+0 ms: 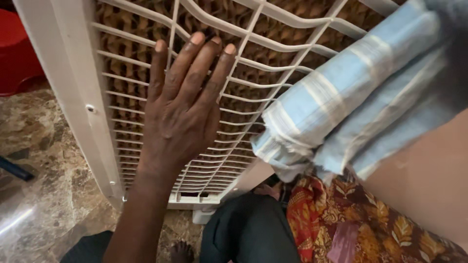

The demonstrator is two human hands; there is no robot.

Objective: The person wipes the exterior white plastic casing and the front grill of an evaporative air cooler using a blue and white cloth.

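Left hand (pixel 183 104) flat, fingers spread wide on white plastic cooler grille (pixel 273 73), brown honeycomb pad (pixel 131 53) behind, blue-striped cloth (pixel 351 102) at rt.

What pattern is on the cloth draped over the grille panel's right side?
Light blue with pale white stripes, a plaid-like weave, on the cloth. The head view shows it best, beside the white grille panel.

Left hand (pixel 181 114) flat, fingers (pixel 197 48) extended
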